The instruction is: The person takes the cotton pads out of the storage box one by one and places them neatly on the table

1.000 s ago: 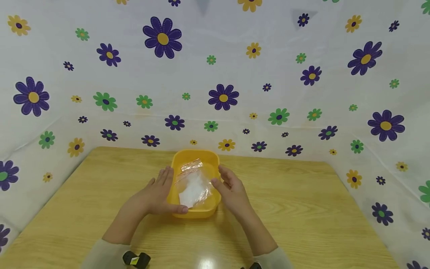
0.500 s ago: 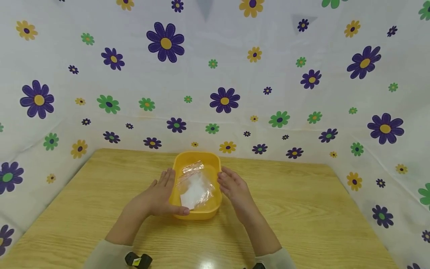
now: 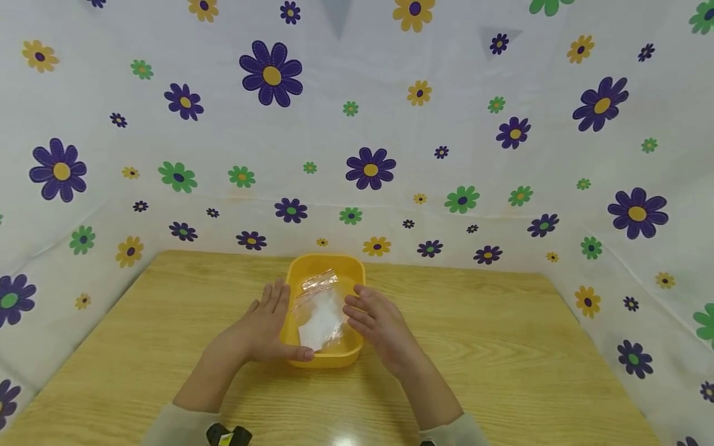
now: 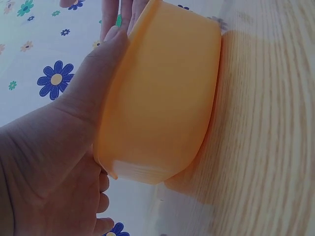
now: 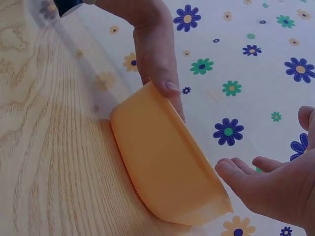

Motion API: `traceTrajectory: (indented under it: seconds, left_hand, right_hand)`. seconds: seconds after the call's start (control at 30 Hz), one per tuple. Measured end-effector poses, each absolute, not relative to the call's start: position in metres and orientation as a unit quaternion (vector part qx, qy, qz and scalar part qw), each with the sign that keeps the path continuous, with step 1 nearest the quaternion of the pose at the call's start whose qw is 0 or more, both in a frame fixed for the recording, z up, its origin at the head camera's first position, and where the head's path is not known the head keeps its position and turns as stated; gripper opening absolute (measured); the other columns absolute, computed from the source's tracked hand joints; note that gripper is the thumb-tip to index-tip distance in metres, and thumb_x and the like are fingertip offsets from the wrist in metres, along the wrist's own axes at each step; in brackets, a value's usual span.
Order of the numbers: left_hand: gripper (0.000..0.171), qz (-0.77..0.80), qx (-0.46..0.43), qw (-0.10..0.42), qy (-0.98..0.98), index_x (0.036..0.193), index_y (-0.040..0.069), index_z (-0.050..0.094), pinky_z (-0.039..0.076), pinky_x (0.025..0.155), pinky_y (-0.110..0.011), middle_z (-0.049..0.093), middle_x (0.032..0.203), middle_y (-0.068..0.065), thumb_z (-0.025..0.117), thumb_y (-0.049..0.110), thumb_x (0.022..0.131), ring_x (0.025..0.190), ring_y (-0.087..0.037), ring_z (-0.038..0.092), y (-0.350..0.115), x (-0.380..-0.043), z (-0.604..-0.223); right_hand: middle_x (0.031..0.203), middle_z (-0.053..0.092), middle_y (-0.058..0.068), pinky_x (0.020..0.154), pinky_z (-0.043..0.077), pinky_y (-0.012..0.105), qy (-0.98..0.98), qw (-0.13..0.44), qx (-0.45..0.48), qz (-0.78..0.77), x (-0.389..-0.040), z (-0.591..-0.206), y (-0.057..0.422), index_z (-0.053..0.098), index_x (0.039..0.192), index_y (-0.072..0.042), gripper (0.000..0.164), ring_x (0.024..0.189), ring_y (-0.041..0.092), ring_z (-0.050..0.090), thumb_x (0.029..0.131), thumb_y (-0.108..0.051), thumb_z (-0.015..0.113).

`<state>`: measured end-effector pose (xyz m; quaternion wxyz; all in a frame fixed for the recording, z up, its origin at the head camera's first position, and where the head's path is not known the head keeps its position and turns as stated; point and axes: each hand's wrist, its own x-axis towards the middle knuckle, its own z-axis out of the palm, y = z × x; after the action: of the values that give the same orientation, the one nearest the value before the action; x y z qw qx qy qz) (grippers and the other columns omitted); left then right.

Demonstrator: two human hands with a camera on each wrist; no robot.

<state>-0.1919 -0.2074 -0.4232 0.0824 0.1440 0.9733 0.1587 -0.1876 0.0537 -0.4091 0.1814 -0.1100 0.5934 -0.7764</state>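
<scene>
A yellow plastic basin [image 3: 334, 360] with rounded corners sits on the wooden table. Inside it lie clear zip-lock bags [image 3: 320, 319] with something white in them. My left hand [image 3: 259, 328] rests at the basin's left side, its fingers straight along the wall and its thumb laid over the near rim; the left wrist view shows that thumb along the rim of the basin [image 4: 162, 93]. My right hand [image 3: 385, 328] hovers at the right rim, fingers spread and slightly bent over the bags. In the right wrist view the right hand [image 5: 275, 184] holds nothing.
The light wood tabletop [image 3: 502, 359] extends around the basin. Behind it and at both sides hangs a white cloth [image 3: 435, 124] printed with purple, green and yellow flowers, close behind the basin's far end.
My right hand has let go of the right rim, straightened its fingers, and moved a little left over the basin. The left hand and the basin have stayed in place.
</scene>
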Motion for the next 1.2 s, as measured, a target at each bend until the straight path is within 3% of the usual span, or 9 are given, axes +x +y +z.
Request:
traceTrajectory:
  seconds: [0.43,1.2]
  left_hand:
    - [0.141,0.169,0.16,0.066,0.97,0.156,-0.009,0.005,0.011,0.121,-0.059,-0.005,0.164,-0.027,0.065,0.084,0.069,0.151,-0.045,-0.001,-0.206,-0.192,-0.426]
    - [0.14,0.167,0.153,0.073,0.971,0.156,-0.009,0.005,0.013,0.121,-0.06,-0.004,0.164,-0.028,0.068,0.081,0.069,0.151,-0.045,-0.001,-0.208,-0.191,-0.425]
  right_hand:
    - [0.155,0.036,0.027,0.12,0.027,0.047,0.61,0.2,-0.102,-0.76,-0.19,-0.41,0.043,0.03,0.153,0.003,0.069,0.145,0.041,0.034,0.104,-0.042,0.049]
    - [0.154,0.037,0.028,0.12,0.027,0.05,0.619,0.195,-0.078,-0.757,-0.194,-0.409,0.03,0.03,0.153,0.003,0.072,0.144,0.042,0.036,0.103,-0.046,0.049]
